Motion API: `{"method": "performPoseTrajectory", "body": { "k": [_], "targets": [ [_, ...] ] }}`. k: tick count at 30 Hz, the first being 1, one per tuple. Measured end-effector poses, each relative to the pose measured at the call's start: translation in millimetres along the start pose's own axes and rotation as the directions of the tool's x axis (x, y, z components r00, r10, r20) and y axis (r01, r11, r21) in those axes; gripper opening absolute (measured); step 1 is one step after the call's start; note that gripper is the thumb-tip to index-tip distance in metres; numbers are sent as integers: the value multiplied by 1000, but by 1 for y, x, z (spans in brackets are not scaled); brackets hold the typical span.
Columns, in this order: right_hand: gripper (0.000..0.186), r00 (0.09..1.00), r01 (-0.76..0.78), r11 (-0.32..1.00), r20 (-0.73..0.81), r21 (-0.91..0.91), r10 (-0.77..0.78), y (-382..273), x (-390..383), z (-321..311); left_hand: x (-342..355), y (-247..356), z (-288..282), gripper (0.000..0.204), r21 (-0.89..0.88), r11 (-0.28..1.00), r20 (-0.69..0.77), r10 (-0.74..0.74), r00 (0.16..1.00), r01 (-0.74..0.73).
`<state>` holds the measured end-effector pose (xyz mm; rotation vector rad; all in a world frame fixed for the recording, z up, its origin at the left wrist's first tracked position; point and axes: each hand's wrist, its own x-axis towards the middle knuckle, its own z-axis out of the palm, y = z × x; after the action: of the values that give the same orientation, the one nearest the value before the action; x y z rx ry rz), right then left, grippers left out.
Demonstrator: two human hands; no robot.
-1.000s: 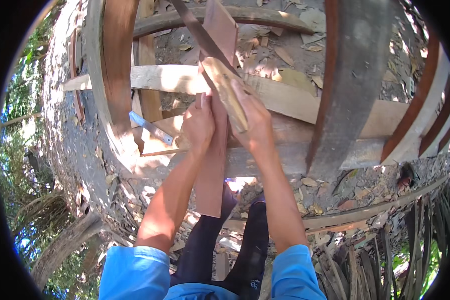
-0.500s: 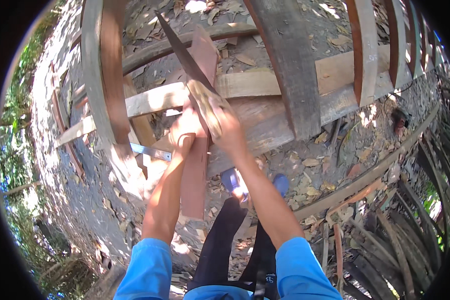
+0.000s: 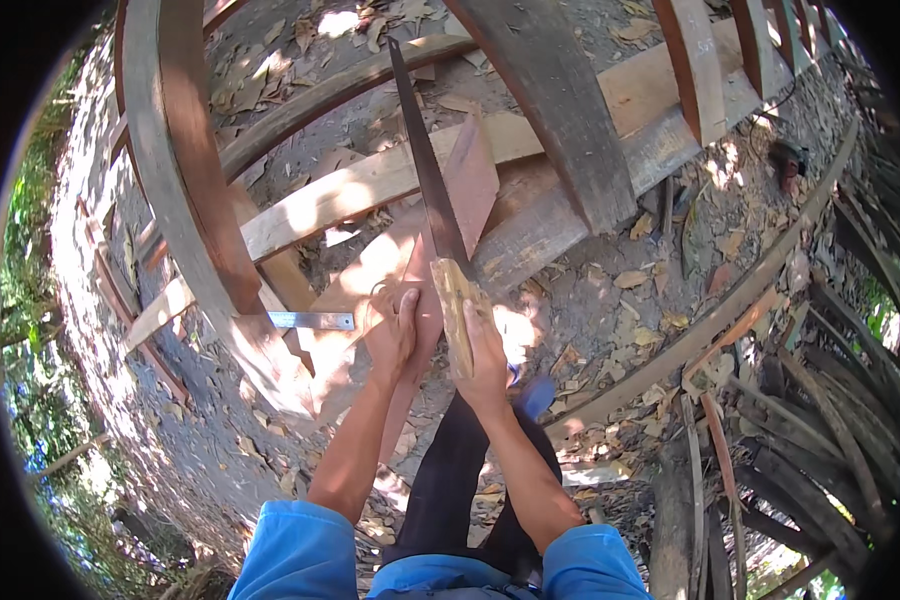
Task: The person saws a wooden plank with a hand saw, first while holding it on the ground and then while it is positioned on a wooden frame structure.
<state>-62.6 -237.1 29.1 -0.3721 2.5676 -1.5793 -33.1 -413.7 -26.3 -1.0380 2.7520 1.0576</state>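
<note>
My right hand [image 3: 487, 350] is closed round the pale wooden handle [image 3: 454, 315] of a handsaw. Its long dark blade [image 3: 425, 160] points away from me, tapering toward the far end, and lies across a reddish plank [image 3: 470, 178]. That plank slants from the far side down toward my legs, over other timber. To the left of the saw, my left hand [image 3: 390, 328] grips the plank, thumb along its top face; the other fingers are partly hidden. Beside the left hand, a metal ruler [image 3: 312, 320] rests on the wood.
Thick beams [image 3: 560, 110] stand up on both sides of the work. A pale crosspiece [image 3: 340, 195] runs behind the plank. Dry leaves [image 3: 630, 279] litter the dirt ground. At the right lies a long curved board [image 3: 670, 370], with a pile of wood strips [image 3: 820, 440] beyond it.
My right hand has drawn the saw back toward me, and its blade now points more nearly straight ahead. The left hand still holds the plank. The whole view has shifted somewhat.
</note>
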Motion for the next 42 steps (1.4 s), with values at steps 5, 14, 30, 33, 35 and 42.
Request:
{"method": "performPoseTrajectory", "body": {
  "k": [5,14,30,33,35,42],
  "targets": [
    [65,999,-38,997,6,71,37,4,-3,7,32,38,9,56,1,997,-3,73,997,-73],
    [67,986,111,992,-131,62,-103,5,5,5,71,69,30,37,-527,829,94,-165,982,190],
    [70,982,67,984,-185,165,-36,-2,-139,-39,73,99,28,56,190,978,-84,105,991,-87],
    [69,969,45,995,-247,88,-22,26,-69,-2,76,98,26,57,178,980,-58,101,993,-90],
    [66,946,94,989,-319,116,-53,34,-58,4,77,97,26,59,133,987,-2,88,996,-87],
    [71,984,19,997,-178,77,-5,20,-137,-29,81,90,34,54,261,963,-80,93,992,-69]
  ]
}}
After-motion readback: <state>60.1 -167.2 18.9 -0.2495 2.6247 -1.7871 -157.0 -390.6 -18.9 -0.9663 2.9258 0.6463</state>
